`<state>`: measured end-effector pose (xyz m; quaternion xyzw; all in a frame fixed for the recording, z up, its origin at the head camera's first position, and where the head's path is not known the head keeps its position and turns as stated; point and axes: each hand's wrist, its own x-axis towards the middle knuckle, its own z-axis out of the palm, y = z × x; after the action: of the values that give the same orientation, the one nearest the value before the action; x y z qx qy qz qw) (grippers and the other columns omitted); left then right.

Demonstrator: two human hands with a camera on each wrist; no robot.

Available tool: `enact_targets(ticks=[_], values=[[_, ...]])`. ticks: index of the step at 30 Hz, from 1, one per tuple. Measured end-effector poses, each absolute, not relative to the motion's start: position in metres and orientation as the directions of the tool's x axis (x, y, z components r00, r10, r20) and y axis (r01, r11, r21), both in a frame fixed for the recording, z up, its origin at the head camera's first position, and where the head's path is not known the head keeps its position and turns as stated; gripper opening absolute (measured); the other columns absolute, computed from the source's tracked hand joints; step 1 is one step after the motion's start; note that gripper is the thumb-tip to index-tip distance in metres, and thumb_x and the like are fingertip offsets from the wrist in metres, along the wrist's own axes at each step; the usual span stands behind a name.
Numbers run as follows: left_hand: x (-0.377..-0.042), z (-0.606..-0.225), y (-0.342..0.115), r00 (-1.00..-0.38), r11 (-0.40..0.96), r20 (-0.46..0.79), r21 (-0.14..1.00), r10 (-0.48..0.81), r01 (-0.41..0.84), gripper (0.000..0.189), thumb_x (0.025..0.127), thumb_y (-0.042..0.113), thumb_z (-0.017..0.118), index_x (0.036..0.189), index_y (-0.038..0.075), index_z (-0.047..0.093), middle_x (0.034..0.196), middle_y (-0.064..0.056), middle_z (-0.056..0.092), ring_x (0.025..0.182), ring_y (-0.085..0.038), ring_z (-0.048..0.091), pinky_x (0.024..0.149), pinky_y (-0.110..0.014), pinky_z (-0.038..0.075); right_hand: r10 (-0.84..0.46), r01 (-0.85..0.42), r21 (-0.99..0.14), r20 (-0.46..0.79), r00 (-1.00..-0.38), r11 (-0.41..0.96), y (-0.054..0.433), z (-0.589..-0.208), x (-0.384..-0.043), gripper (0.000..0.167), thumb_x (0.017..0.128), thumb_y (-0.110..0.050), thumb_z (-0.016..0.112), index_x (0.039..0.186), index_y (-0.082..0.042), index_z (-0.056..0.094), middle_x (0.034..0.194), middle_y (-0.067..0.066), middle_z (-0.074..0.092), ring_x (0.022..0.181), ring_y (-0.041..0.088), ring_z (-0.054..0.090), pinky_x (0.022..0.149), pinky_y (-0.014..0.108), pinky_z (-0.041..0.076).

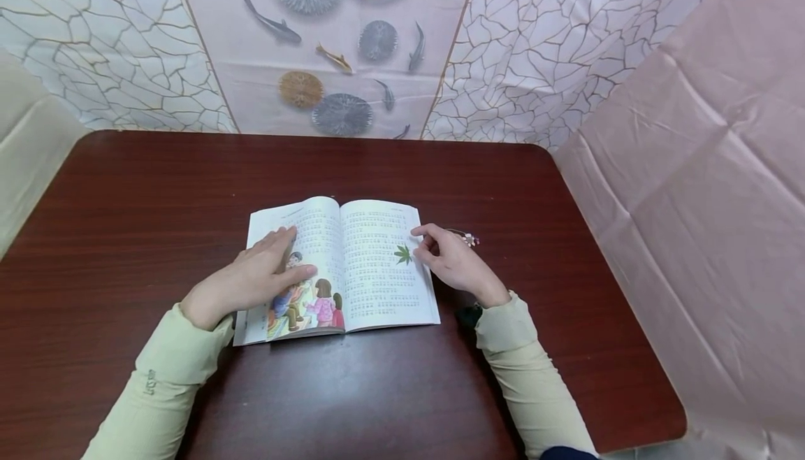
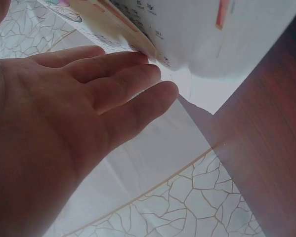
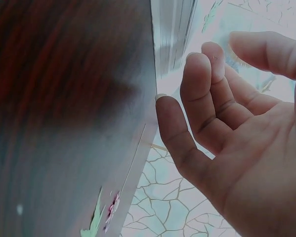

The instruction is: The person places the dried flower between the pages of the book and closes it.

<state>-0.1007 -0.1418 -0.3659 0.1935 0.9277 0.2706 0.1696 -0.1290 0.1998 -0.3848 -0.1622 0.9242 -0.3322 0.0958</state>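
Observation:
An open book (image 1: 377, 299) lies on the table, with printed text on both pages and a coloured picture of people at the lower left. My left hand (image 1: 260, 275) rests on the left page with its fingers extended; in the left wrist view the fingers (image 2: 138, 106) lie against the paper. A small green leaf (image 1: 403, 254) is on the right page. Beside it, over the page's outer edge, hovers my right hand (image 1: 455, 261), fingers loosely bent. The right wrist view shows a gap between thumb and fingers (image 3: 197, 94), with nothing held.
Just beyond the right hand lies a beaded ornament (image 1: 469, 239) on a thin cord, with a green leaf shape (image 3: 94, 219) near it. A dark object (image 1: 468, 315) is partly hidden by the right wrist. Patterned cloth (image 1: 390, 89) hangs behind the brown table (image 1: 352, 390).

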Motion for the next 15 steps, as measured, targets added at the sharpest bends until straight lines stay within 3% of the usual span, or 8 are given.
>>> enact_targets(ticks=[15], values=[[-0.1015,-0.3637,-0.1396,-0.866,0.711,-0.128,0.634,0.483,0.303,0.090,0.097,0.054,0.050,0.151,-0.009,0.015,0.157,-0.027,0.018,0.145,-0.042,0.014,0.114,-0.056,0.016,-0.365,-0.242,-0.643,-0.063,-0.929,0.727,0.2012,-0.3866,-0.1284,0.030,0.096,-0.012,0.059,0.125,-0.004,0.058,0.089,0.003,0.058,0.074,0.016,0.053,0.068,0.030,0.045]])
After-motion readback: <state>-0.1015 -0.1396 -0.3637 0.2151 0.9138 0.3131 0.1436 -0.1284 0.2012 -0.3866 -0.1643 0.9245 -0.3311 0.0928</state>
